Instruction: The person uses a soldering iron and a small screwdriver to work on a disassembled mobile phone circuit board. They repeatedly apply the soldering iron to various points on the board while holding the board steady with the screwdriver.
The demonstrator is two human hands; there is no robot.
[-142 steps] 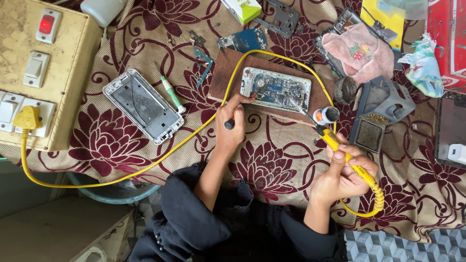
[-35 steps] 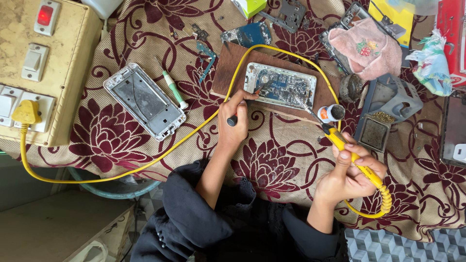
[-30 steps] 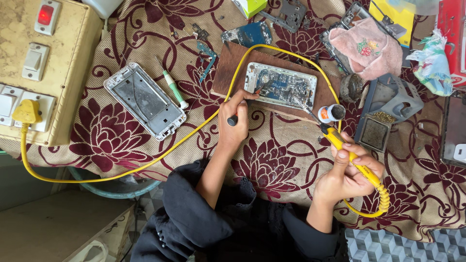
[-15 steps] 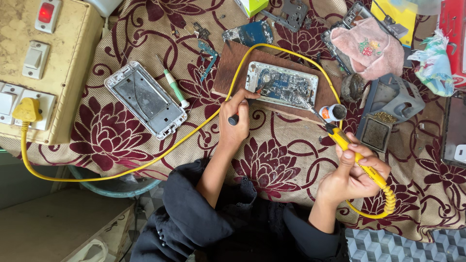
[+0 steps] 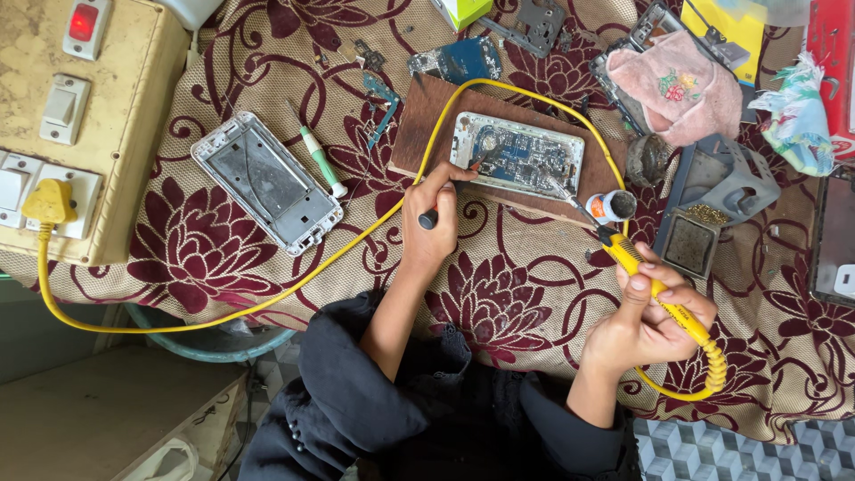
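Right hand (image 5: 648, 325) clasps soldering iron (image 5: 663, 298) beside stand (image 5: 712, 191)

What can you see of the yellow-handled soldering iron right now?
The yellow-handled soldering iron has a ribbed yellow grip, a black collar and a thin metal tip. The right hand holds it like a pen, tilted up-left, its tip at the right edge of the opened phone on the brown wooden board. Its yellow cord loops over the board to a yellow plug.

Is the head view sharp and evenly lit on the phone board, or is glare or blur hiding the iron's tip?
Head view: soft, even light, no glare on the phone board; left hand and right hand sharp; soldering iron tip thin but visible; faint shadows only.
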